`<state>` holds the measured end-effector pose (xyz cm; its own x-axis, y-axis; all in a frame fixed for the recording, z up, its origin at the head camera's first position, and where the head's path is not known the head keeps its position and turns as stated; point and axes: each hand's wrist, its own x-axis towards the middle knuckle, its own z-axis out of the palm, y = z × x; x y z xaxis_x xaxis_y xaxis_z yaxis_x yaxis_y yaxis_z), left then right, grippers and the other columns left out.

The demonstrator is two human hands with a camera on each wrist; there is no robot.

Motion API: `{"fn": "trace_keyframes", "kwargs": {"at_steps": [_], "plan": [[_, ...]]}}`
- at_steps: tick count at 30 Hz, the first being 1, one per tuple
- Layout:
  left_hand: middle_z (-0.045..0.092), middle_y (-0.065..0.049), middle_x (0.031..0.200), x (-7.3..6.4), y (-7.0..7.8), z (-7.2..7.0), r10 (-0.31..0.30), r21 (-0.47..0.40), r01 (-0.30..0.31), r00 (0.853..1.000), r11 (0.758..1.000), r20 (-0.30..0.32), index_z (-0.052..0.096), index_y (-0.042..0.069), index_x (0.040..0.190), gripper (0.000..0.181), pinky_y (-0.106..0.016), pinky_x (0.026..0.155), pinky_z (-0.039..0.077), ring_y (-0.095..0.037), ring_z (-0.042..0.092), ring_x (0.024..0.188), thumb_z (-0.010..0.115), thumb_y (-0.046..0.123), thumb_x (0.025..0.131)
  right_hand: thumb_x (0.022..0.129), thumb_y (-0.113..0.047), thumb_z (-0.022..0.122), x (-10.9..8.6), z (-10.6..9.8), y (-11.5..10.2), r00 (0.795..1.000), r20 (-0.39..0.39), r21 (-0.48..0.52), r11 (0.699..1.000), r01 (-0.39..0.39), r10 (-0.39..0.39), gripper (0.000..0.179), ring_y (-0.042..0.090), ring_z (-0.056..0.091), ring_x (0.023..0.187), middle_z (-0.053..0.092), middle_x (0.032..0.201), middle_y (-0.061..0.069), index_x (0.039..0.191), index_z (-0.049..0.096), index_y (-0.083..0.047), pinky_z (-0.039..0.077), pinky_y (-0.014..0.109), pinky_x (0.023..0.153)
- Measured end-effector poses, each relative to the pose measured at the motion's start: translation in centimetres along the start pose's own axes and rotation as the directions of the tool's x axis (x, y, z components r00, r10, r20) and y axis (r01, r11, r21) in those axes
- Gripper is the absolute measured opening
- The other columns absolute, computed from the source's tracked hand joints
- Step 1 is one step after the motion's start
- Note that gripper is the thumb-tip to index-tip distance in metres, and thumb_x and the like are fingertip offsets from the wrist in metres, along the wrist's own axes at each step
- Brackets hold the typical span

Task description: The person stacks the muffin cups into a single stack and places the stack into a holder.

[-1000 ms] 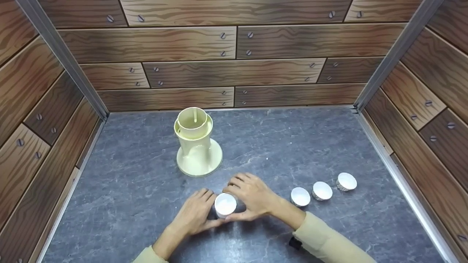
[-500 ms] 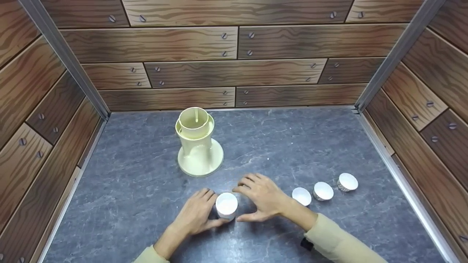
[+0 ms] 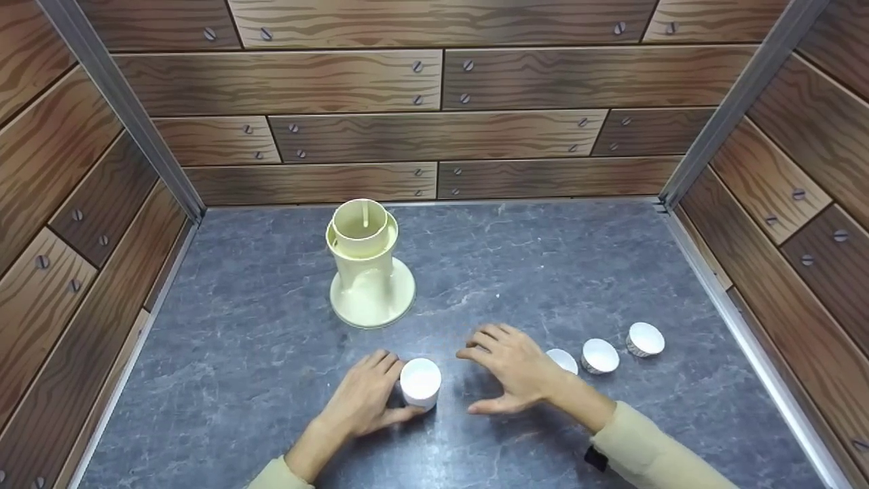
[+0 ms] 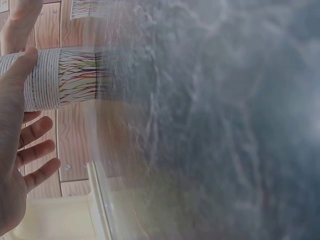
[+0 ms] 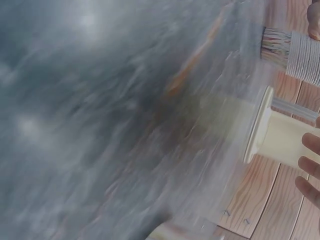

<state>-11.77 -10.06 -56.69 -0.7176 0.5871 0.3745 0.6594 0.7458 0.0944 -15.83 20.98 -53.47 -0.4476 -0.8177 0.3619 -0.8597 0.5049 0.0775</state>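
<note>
A stack of white paper cups (image 3: 420,382) stands on the grey tabletop. In the left wrist view, the stack (image 4: 60,77) shows many nested rims above a base with coloured streaks. My left hand (image 3: 366,394) holds its left side, thumb across the front and fingers behind. My right hand (image 3: 512,370) is apart from the stack, to its right, with thumb and fingers spread and nothing between them. In the right wrist view, its fingers (image 5: 310,165) appear at the right edge. Near it, one small cup (image 3: 564,360) is partly hidden by the hand.
Two more small white cups, a middle one (image 3: 600,356) and a far one (image 3: 645,339), stand in a row to the right. A cream stand (image 3: 370,285) with a round base and nested open cylinders rises behind the stack. Wood-patterned walls (image 3: 434,136) enclose the tabletop (image 3: 237,292).
My right hand has let go of the cup stack and moved right, now partly covering the nearest small cup. My left hand and the stack stay about where they were.
</note>
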Motion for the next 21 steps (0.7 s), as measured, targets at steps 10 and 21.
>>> {"fn": "trace_keyframes", "kwargs": {"at_steps": [10, 21], "plan": [[0.070, 0.000, 0.108, -0.1, 0.1, 0.0, -0.014, -0.009, 0.014, 1.000, 1.000, 0.015, 0.069, 0.014, 0.118, 0.068, -0.039, 0.094, 0.058, -0.019, 0.065, 0.104, 0.074, 0.072, 0.084, 0.073, -0.079, 0.075, -2.3, -0.8, 1.6, 0.999, 0.033, -0.032, 0.999, 0.025, -0.024, 0.084, 0.020, 0.065, 0.111, 0.069, 0.119, 0.001, 0.131, 0.068, -0.019, 0.056, 0.039, 0.093], [0.069, 0.001, 0.103, -0.1, -0.1, 0.2, 0.010, -0.005, -0.010, 1.000, 1.000, -0.028, 0.069, 0.014, 0.114, 0.065, -0.036, 0.089, 0.058, -0.017, 0.064, 0.100, 0.072, 0.073, 0.085, 0.076, -0.080, 0.071, -4.2, -1.6, 3.5, 0.996, 0.089, -0.050, 0.999, 0.008, -0.004, 0.084, 0.020, 0.064, 0.110, 0.068, 0.118, 0.001, 0.133, 0.067, -0.018, 0.055, 0.041, 0.093]]}}
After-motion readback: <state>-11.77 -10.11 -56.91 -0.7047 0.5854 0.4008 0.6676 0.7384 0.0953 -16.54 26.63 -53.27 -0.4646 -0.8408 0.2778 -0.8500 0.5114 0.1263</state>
